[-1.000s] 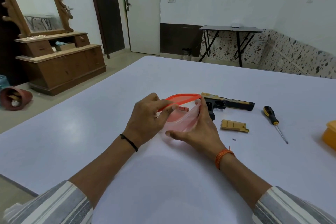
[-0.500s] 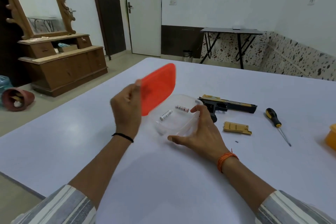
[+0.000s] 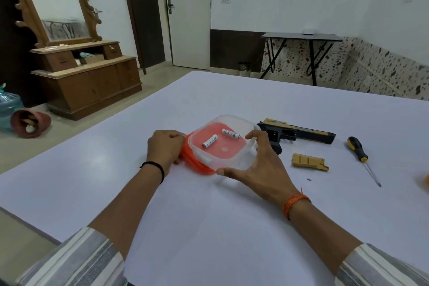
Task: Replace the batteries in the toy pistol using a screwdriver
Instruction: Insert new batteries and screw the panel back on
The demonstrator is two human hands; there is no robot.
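Head view, screwdriver (image 3: pixel 356 149), battery cover (image 3: pixel 310 161) beside pistol (image 3: pixel 299 134)

Grey-and-white striped sleeves (image 3: pixel 76 260), black wrist band (image 3: pixel 155 166), orange wrist thread (image 3: pixel 295 202).

A person's right hand (image 3: pixel 260 165) grips a clear tub (image 3: pixel 224 143) holding two batteries (image 3: pixel 210 141), while the left hand (image 3: pixel 166 147) holds the orange lid (image 3: pixel 195 162) beneath it on a white bench (image 3: pixel 209 227). Right of them lie a toy pistol (image 3: pixel 299 133), battery cover (image 3: pixel 310 162), tiny screw (image 3: pixel 308 179) and screwdriver (image 3: pixel 358 152).
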